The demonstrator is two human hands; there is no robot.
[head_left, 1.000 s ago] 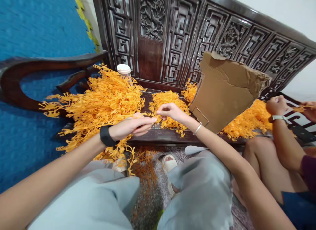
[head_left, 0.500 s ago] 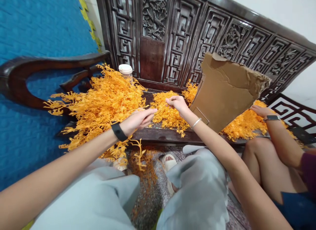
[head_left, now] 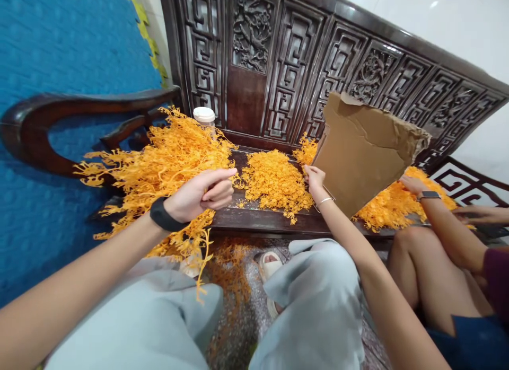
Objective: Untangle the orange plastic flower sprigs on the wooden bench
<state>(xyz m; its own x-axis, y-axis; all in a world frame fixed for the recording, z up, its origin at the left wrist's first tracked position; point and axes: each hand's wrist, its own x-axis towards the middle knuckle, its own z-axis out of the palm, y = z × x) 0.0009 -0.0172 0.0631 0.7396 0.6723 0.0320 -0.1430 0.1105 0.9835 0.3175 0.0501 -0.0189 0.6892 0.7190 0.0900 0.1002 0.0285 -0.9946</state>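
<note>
The sprig [head_left: 205, 261] looks light, bendy, best held by its stem; left hand [head_left: 212, 192] curls round it, right hand [head_left: 315, 177] pinches, contents unclear.

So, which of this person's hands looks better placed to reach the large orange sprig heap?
Probably the left hand: though curled shut, it is nearer the large orange sprig heap. The right hand is farther off, beside the cardboard.

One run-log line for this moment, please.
left hand: curled, by large orange pile | right hand: curled, by cardboard | holds: unclear | small orange pile: on bench, between hands
</note>
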